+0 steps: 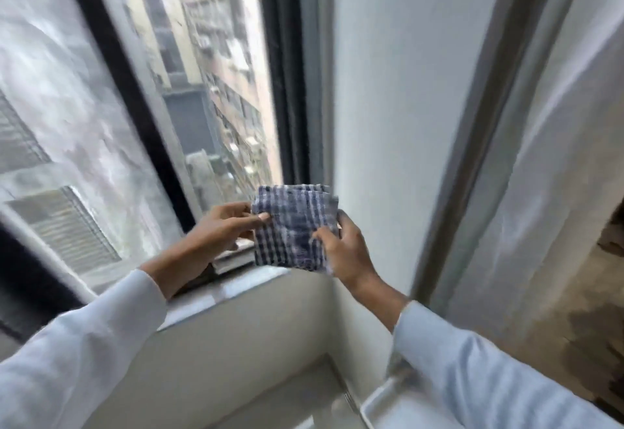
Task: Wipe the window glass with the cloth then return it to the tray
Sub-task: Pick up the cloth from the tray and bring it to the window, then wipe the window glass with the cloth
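A folded blue-and-white checked cloth (pixel 294 226) is held up in front of the window's lower right corner, above the sill. My left hand (pixel 221 229) pinches its left edge with thumb and fingers. My right hand (pixel 344 248) grips its right side and lower corner. The window glass (pixel 206 91) stretches up and left behind the cloth, with buildings blurred beyond it. At the bottom right, a white tray (pixel 378 398) shows only its rim and corner, partly under my right sleeve.
A black window frame bar (pixel 125 91) splits the glass into two panes. The pale sill (pixel 216 297) runs below my hands. A white wall (pixel 398 124) stands right of the window, then a metal frame post (pixel 479 145) and a white curtain (pixel 557 158).
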`<action>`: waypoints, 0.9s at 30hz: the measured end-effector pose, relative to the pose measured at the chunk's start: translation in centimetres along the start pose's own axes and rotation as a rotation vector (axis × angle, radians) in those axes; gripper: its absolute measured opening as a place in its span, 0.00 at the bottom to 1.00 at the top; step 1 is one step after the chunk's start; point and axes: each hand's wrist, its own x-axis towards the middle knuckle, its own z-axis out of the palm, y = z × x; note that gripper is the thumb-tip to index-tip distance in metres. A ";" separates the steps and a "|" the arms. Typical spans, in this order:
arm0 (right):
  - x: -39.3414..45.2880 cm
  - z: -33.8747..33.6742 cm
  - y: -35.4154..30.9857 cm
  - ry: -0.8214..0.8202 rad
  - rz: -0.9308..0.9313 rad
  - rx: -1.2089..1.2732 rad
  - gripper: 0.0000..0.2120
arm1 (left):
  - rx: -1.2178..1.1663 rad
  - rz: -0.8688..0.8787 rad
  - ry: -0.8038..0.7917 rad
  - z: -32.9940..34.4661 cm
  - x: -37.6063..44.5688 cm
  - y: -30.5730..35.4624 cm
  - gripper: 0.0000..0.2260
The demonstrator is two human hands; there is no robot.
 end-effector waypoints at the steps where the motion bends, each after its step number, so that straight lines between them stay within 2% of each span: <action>1: 0.1 0.8 -3.0 -0.019 -0.082 -0.028 0.07 | -0.002 0.041 0.026 -2.3 -1.3 2.1 0.06; 3: 0.4 3.6 -9.6 -0.051 -0.268 -0.062 0.10 | -0.046 0.128 0.109 -8.3 -4.0 5.8 0.09; 5: 0.2 6.7 -15.0 -0.138 -0.379 -0.010 0.14 | -0.096 0.183 0.184 -13.3 -6.4 8.0 0.12; 7: 0.0 9.8 -19.3 -0.303 -0.412 0.086 0.22 | -0.157 0.219 0.226 -17.1 -8.0 9.1 0.14; 10: 0.5 15.0 -23.9 -0.565 -0.352 0.136 0.36 | -0.172 0.239 0.296 -21.8 -9.4 9.6 0.11; 12: 1.2 18.2 -25.5 -0.669 -0.376 0.098 0.34 | -0.206 0.247 0.312 -24.0 -9.5 9.5 0.06; 14: 2.3 21.2 -26.0 -0.694 -0.371 0.172 0.28 | -0.188 0.252 0.358 -26.6 -9.2 9.1 0.04; 16: 3.7 23.6 -26.2 -0.619 -0.254 0.301 0.25 | -0.035 0.265 0.490 -29.5 -8.8 8.6 0.07; 18: 6.1 25.7 -26.7 -0.450 -0.270 0.362 0.25 | 0.350 0.275 0.802 -32.8 -8.0 7.8 0.16; 20: 8.7 27.8 -28.0 -0.242 -0.551 0.320 0.30 | 0.747 0.355 1.178 -36.3 -7.0 7.1 0.22; 21: 10.0 28.9 -28.9 -0.149 -0.734 0.237 0.35 | 0.858 0.403 1.292 -37.9 -6.5 6.9 0.25; 23: 13.1 31.8 -31.1 0.053 -1.129 -0.139 0.41 | 0.916 0.430 1.335 -40.9 -4.9 6.7 0.31; 24: 15.0 33.3 -31.9 0.130 -1.286 -0.333 0.38 | 0.915 0.404 1.313 -42.1 -3.9 6.4 0.33; 25: 16.5 34.9 -32.2 0.158 -1.357 -0.481 0.35 | 0.918 0.377 1.300 -43.2 -2.8 5.9 0.35; 27: 17.6 37.7 -31.5 0.111 -1.355 -0.663 0.30 | 0.864 0.356 1.267 -44.7 -1.3 5.0 0.37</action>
